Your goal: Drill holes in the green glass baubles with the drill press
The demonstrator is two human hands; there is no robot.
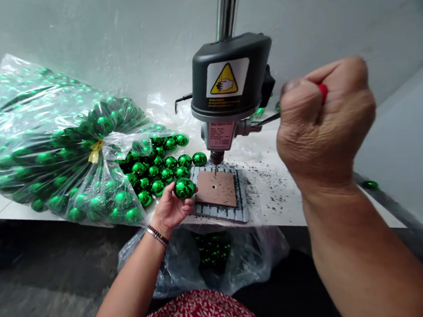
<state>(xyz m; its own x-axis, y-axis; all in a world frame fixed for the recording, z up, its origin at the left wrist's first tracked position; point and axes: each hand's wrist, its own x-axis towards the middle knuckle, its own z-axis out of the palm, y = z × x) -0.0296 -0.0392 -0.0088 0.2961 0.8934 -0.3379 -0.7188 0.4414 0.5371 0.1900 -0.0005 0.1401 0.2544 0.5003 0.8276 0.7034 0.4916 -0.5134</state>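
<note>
My left hand (172,207) grips a shiny green ball (183,188), like a Christmas bauble, just left of the drill press base (243,209). My right hand (326,116) is closed in a fist around the red-tipped feed lever (324,92) of the drill press (228,80); most of the lever's end is hidden by the fingers. Below the chuck (216,156), a thin bit points down at a brown square board (223,189) with a small hole near its middle.
More green balls (167,175) lie loose on the white table (273,217) at the left. A big clear bag (52,155), tied with a yellow strip, bulges with balls behind them. Dark shavings (266,174) litter the right side. Another plastic bag (254,257) hangs below the table edge with green balls inside.
</note>
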